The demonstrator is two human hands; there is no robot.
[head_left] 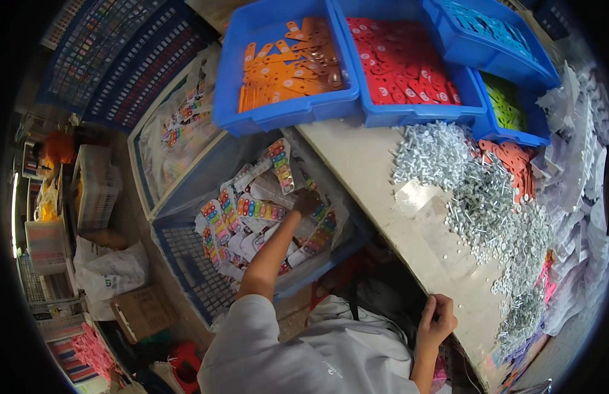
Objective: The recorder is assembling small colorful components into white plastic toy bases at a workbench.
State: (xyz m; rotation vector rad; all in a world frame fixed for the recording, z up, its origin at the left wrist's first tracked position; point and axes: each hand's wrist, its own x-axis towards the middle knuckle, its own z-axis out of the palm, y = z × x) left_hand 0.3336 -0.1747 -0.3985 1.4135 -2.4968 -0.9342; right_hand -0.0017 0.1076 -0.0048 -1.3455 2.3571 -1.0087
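Observation:
My left hand (307, 203) reaches down into a blue mesh crate (186, 253) lined with clear plastic. It is among white cards carrying rows of rainbow-coloured pieces; its fingers are dark and partly hidden, so whether it grips one cannot be told. One such card (280, 165) leans up just beyond the hand, and more cards (260, 211) lie in a loose heap to its left. At the near edge of the pale worktable (409, 230), my right hand (438, 318) is held with its fingers curled in, and nothing shows in them.
Blue bins hold orange (285, 72), red (403, 65), light-blue (488, 29) and green (503, 102) flat pieces. Heaps of silver screws (432, 154) and small metal parts (528, 243) spread over the table's right. Another lined crate (176, 131) stands behind mine. A white plastic bag (111, 269) lies left.

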